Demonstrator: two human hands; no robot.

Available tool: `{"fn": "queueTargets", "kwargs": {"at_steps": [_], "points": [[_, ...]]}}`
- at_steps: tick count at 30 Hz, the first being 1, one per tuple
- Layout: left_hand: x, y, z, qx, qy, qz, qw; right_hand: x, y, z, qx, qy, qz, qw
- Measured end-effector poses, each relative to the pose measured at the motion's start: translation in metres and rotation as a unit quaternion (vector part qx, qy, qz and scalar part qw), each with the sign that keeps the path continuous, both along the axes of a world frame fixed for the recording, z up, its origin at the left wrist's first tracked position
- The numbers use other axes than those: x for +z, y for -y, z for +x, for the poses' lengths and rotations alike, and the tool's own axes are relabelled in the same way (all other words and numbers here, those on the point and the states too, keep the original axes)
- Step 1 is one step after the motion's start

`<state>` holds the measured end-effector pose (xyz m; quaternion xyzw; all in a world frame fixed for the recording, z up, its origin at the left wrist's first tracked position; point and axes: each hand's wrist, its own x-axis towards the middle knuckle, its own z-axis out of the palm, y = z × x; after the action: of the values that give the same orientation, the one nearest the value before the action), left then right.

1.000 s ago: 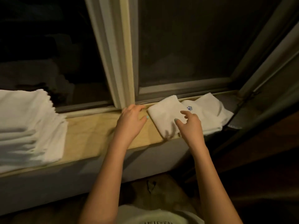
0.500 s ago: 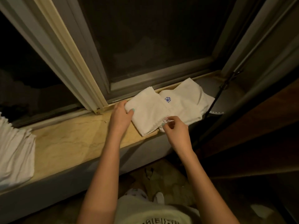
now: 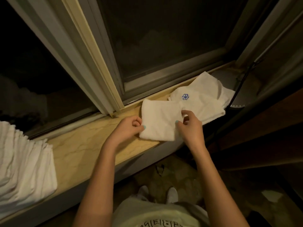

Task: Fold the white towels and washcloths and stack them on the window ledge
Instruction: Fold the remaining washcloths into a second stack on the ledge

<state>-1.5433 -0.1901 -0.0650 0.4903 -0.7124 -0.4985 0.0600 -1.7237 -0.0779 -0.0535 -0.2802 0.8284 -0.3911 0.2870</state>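
A small folded white washcloth [image 3: 159, 119] lies on the marbled window ledge [image 3: 85, 145], at its right part. My left hand [image 3: 129, 128] grips its left edge with curled fingers. My right hand [image 3: 188, 126] pinches its right edge between thumb and fingers. Behind it, more white cloths [image 3: 203, 97] lie loosely piled, the top one bearing a blue embroidered emblem [image 3: 185, 96]. A tall stack of folded white towels [image 3: 21, 163] sits at the ledge's left end.
The window frame's upright post [image 3: 91, 53] and dark glass rise just behind the ledge. At the right, an angled dark wooden panel [image 3: 265, 125] closes in. Below, a patterned floor [image 3: 177, 176] and my feet in white socks show.
The view has tilted down and shifted right. My left hand has curled onto the washcloth's left edge, and my right hand has moved up to pinch its right edge.
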Motion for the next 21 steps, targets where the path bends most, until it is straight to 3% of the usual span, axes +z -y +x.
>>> {"fn": "queueTargets", "kwargs": {"at_steps": [7,11,14,17,21], "points": [[0.002,-0.004,0.039,-0.089,0.048,0.051,0.994,-0.013,-0.018,0.019,0.029,0.003,0.026,0.999],[0.006,-0.006,0.047,-0.128,0.066,0.086,0.986,-0.017,-0.026,0.03,-0.01,-0.064,0.019,0.998],[0.002,-0.008,0.041,-0.042,0.057,-0.004,0.997,-0.013,-0.019,0.026,-0.035,-0.086,-0.032,0.995],[-0.002,-0.01,0.026,0.025,-0.008,-0.056,0.998,-0.004,-0.004,0.015,0.038,-0.087,-0.063,0.994],[-0.006,-0.004,0.012,0.054,-0.047,-0.081,0.994,-0.004,0.025,-0.002,0.226,-0.115,-0.021,0.967]]}}
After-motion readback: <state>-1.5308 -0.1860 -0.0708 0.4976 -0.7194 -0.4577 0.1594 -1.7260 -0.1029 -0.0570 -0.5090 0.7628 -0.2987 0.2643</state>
